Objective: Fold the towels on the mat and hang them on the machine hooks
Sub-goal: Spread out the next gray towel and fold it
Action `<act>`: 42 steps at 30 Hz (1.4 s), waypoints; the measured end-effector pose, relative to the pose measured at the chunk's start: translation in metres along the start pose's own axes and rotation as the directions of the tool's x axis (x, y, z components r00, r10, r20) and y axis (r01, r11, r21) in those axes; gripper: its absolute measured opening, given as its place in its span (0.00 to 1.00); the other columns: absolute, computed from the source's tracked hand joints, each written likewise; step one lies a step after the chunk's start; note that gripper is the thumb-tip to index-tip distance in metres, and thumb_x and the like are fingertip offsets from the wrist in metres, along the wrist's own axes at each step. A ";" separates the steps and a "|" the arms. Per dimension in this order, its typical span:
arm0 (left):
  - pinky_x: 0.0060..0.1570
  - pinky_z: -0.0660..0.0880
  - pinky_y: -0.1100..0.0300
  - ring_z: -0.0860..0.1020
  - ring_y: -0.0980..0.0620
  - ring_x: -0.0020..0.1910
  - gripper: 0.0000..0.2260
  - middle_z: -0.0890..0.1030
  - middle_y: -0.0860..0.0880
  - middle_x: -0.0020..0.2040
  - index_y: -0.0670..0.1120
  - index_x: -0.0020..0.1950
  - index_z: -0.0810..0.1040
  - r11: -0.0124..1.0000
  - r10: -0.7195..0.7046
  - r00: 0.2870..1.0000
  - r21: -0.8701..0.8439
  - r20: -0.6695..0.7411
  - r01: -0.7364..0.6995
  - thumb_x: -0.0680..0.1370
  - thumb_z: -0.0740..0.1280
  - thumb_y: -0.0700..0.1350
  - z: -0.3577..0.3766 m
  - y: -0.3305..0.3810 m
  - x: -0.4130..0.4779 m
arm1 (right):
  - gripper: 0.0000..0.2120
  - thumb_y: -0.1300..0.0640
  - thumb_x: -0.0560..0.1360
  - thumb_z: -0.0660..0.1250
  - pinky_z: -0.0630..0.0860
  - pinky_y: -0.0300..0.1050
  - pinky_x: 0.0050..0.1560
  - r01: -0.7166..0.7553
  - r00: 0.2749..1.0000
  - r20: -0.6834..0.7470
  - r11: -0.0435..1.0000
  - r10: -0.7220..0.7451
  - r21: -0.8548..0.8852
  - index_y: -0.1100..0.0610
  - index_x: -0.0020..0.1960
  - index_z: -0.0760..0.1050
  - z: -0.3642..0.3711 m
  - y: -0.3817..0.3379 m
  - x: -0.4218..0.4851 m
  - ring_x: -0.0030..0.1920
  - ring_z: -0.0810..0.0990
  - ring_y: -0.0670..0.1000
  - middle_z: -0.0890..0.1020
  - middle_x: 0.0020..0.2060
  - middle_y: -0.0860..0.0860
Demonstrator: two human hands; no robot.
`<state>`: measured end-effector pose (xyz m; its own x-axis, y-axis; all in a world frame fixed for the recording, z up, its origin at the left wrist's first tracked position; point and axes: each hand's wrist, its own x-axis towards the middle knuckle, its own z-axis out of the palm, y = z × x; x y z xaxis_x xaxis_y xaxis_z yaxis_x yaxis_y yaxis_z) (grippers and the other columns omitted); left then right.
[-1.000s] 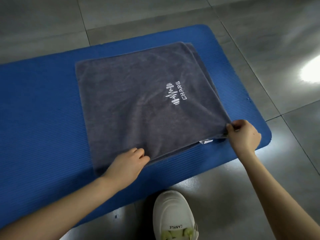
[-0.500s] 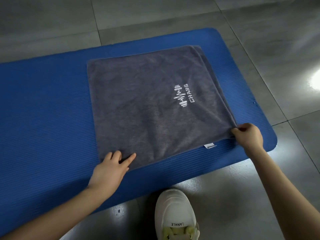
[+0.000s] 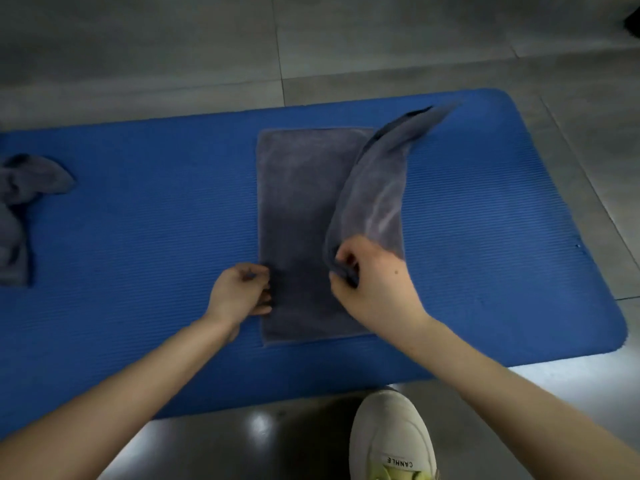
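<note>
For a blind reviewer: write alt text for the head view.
The right hand grips a grey towel, holding its right half raised above a blue mat; the left hand grips its left edge. A crumpled towel lies on the mat's far left.

a white sneaker point(image 3: 388, 434) with a rounded toe is worn, 'canhle' is printed on its tongue label point(image 3: 399, 463), pale yellow-green laces point(image 3: 391, 475) are threaded in. left hand point(image 3: 239, 292) and right hand point(image 3: 377, 289) are seen bare, forearms point(image 3: 138, 393) too.
</note>
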<state>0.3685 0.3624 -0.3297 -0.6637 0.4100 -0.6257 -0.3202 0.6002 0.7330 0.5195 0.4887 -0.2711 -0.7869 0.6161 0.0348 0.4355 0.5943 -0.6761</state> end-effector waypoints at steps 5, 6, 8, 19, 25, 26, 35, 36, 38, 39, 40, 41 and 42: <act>0.36 0.80 0.55 0.78 0.48 0.41 0.03 0.77 0.44 0.46 0.45 0.49 0.75 0.989 -0.128 0.992 -0.069 0.015 0.129 0.79 0.62 0.41 -0.007 0.005 0.004 | 0.13 0.53 0.75 0.64 0.75 0.49 0.50 0.072 0.811 0.574 0.953 0.115 -0.293 0.57 0.58 0.71 0.050 0.019 -0.001 0.52 0.78 0.56 0.79 0.52 0.53; 0.37 0.80 0.53 0.78 0.48 0.41 0.03 0.77 0.44 0.46 0.45 0.50 0.75 0.987 -0.143 0.990 -0.066 0.023 0.144 0.79 0.62 0.41 -0.006 0.004 0.004 | 0.15 0.51 0.76 0.64 0.75 0.49 0.52 0.094 0.764 0.631 0.945 0.133 -0.313 0.55 0.60 0.71 0.053 0.021 -0.001 0.54 0.77 0.56 0.79 0.54 0.53; 0.39 0.79 0.52 0.78 0.48 0.40 0.04 0.77 0.44 0.45 0.44 0.51 0.75 0.986 -0.158 0.987 -0.057 0.030 0.159 0.79 0.61 0.40 -0.002 0.003 0.003 | 0.15 0.49 0.75 0.64 0.74 0.49 0.54 0.088 0.769 0.627 0.950 0.127 -0.300 0.53 0.59 0.74 0.051 0.021 0.006 0.55 0.78 0.55 0.80 0.54 0.51; 0.40 0.81 0.55 0.80 0.49 0.45 0.05 0.79 0.48 0.45 0.48 0.53 0.75 0.994 -0.106 0.994 -0.026 -0.038 0.105 0.77 0.66 0.45 0.013 0.002 0.013 | 0.43 0.54 0.67 0.73 0.57 0.63 0.66 0.144 0.984 0.176 0.626 -0.010 -0.766 0.52 0.76 0.55 0.025 0.065 0.149 0.71 0.59 0.65 0.61 0.73 0.60; 0.39 0.81 0.55 0.81 0.50 0.47 0.10 0.79 0.49 0.48 0.46 0.53 0.75 0.989 -0.138 0.990 0.044 -0.013 0.139 0.75 0.69 0.48 0.025 0.004 0.012 | 0.25 0.61 0.74 0.60 0.51 0.66 0.68 0.429 0.903 0.374 0.413 -0.211 -0.804 0.60 0.71 0.65 0.007 0.070 0.203 0.64 0.66 0.64 0.74 0.63 0.60; 0.39 0.81 0.55 0.81 0.50 0.46 0.10 0.79 0.49 0.48 0.46 0.53 0.75 0.987 -0.152 0.988 0.041 -0.012 0.153 0.75 0.69 0.48 0.026 0.004 0.010 | 0.23 0.61 0.75 0.59 0.53 0.64 0.67 0.440 0.898 0.386 0.388 -0.212 -0.810 0.61 0.70 0.67 0.005 0.070 0.212 0.62 0.68 0.63 0.76 0.60 0.60; 0.41 0.81 0.50 0.81 0.49 0.43 0.08 0.80 0.47 0.43 0.45 0.46 0.76 0.974 -0.216 0.975 0.087 0.044 0.212 0.71 0.72 0.41 0.038 -0.007 -0.004 | 0.31 0.52 0.77 0.59 0.47 0.64 0.71 0.627 0.767 0.641 0.174 0.031 -0.759 0.45 0.76 0.49 0.013 0.062 0.282 0.75 0.53 0.57 0.59 0.75 0.48; 0.42 0.81 0.50 0.81 0.49 0.43 0.08 0.80 0.47 0.43 0.46 0.46 0.75 0.971 -0.227 0.973 0.087 0.047 0.223 0.70 0.72 0.40 0.038 -0.009 -0.004 | 0.30 0.53 0.78 0.58 0.46 0.64 0.71 0.632 0.760 0.649 0.181 0.042 -0.753 0.45 0.76 0.49 0.016 0.061 0.287 0.75 0.53 0.56 0.60 0.74 0.48; 0.41 0.82 0.52 0.81 0.49 0.43 0.09 0.80 0.46 0.44 0.46 0.46 0.75 0.966 -0.253 0.966 0.077 0.059 0.248 0.70 0.72 0.39 0.038 -0.012 -0.005 | 0.29 0.54 0.79 0.58 0.45 0.64 0.71 0.634 0.754 0.654 0.193 0.061 -0.749 0.45 0.76 0.50 0.022 0.061 0.295 0.75 0.54 0.56 0.63 0.74 0.48; 0.41 0.81 0.53 0.81 0.49 0.44 0.09 0.80 0.46 0.45 0.46 0.46 0.75 0.963 -0.264 0.962 0.070 0.066 0.259 0.70 0.72 0.39 0.038 -0.013 -0.006 | 0.28 0.54 0.79 0.58 0.45 0.63 0.71 0.631 0.754 0.653 0.200 0.065 -0.749 0.45 0.76 0.51 0.026 0.061 0.298 0.74 0.56 0.56 0.64 0.73 0.48; 0.41 0.81 0.54 0.81 0.49 0.44 0.09 0.80 0.46 0.45 0.45 0.47 0.75 0.961 -0.273 0.959 0.060 0.076 0.269 0.70 0.72 0.39 0.037 -0.014 -0.007 | 0.27 0.54 0.79 0.57 0.46 0.63 0.71 0.629 0.757 0.651 0.205 0.060 -0.750 0.45 0.75 0.54 0.029 0.061 0.301 0.73 0.58 0.56 0.67 0.71 0.48; 0.41 0.81 0.54 0.81 0.49 0.43 0.09 0.80 0.46 0.45 0.45 0.47 0.75 0.959 -0.281 0.956 0.047 0.088 0.278 0.71 0.72 0.39 0.037 -0.015 -0.008 | 0.24 0.54 0.79 0.57 0.48 0.62 0.71 0.628 0.761 0.647 0.203 0.045 -0.752 0.44 0.74 0.57 0.032 0.061 0.303 0.70 0.62 0.56 0.70 0.69 0.48; 0.41 0.81 0.54 0.82 0.48 0.43 0.10 0.81 0.45 0.45 0.44 0.48 0.75 0.957 -0.289 0.952 0.031 0.100 0.287 0.70 0.73 0.39 0.036 -0.015 -0.008 | 0.22 0.54 0.79 0.56 0.52 0.61 0.70 0.628 0.765 0.643 0.194 0.024 -0.754 0.44 0.72 0.61 0.034 0.062 0.305 0.67 0.64 0.56 0.73 0.65 0.49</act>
<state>0.4029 0.3750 -0.3451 -0.4719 0.2856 -0.8341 -0.4762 0.7136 0.5138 0.2912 0.6955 -0.3275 -0.8729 0.1533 -0.4633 -0.0798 0.8917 0.4455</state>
